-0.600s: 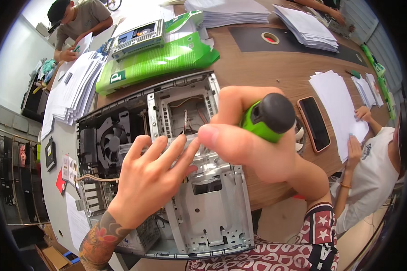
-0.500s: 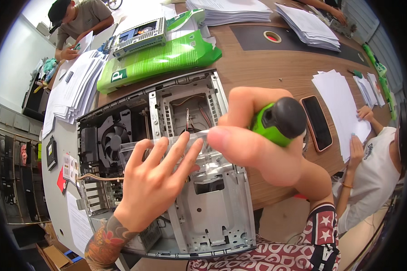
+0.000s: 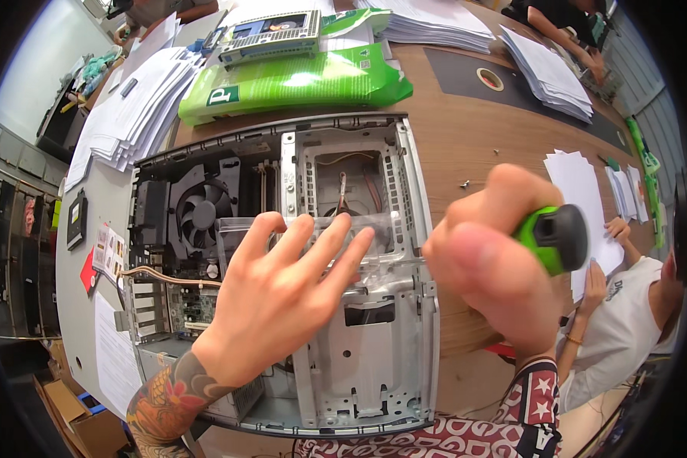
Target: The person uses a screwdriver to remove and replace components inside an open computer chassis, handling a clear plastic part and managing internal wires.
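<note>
A: Change since the earlier frame: the right hand (image 3: pixel 496 286) with the green-and-black-handled screwdriver (image 3: pixel 555 238) has swung out from above the open grey metal computer case (image 3: pixel 359 359) to the case's right edge. The left hand (image 3: pixel 278 305) has stayed spread on the case.

B: Fingers?

A: Left fingers (image 3: pixel 324 244) are splayed wide and flat, grasping nothing, resting on a clear plastic cover (image 3: pixel 382 229) and the metal drive cage beneath. Right fingers are curled tight around the screwdriver handle; its thin shaft runs left toward the case, tip near the left fingertips.

B: Room to move?

A: The case lies flat on the wooden tabletop (image 3: pixel 466 145), its near end at the tabletop's edge. Bare wood shows on its right; a long green plastic packet (image 3: pixel 298 80) lies just beyond its far side and stacks of white paper (image 3: pixel 137 107) at its far left. Another person in a white shirt (image 3: pixel 626 336) sits at the right.
</note>
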A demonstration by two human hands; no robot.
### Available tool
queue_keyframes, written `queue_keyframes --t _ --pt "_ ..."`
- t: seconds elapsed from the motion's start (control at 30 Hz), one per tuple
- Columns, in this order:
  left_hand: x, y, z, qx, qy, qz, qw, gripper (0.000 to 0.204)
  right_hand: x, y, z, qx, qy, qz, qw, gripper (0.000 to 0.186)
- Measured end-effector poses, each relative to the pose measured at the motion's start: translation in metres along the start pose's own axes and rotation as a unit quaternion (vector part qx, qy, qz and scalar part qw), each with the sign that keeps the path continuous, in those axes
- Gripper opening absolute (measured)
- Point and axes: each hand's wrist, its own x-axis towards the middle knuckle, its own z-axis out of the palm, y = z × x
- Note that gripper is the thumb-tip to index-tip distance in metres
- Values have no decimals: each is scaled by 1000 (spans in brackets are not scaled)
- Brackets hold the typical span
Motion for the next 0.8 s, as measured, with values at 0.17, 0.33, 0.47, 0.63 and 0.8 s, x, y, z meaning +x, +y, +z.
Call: queue_keyframes --t 0.17,0.33,0.47,0.63,0.8 --pt "6 3 1 -14 20 -1 1000 37 -8 -9 -10 71 -18 -23 997 23" --pt "-2 -1 4 7 9 9 1000 38 4 5 0 22 -33 -16 999 17" --pt "-5 -1 11 9 28 1 1000 35 1 4 2 11 -16 -13 1000 17" --pt "-4 0 10 0 22 -6 1000 40 -3 -2 -2 7 -45 -51 998 17" --pt "-5 0 11 2 30 -6 1000 41 -1 2 4 -20 -45 -33 998 15"
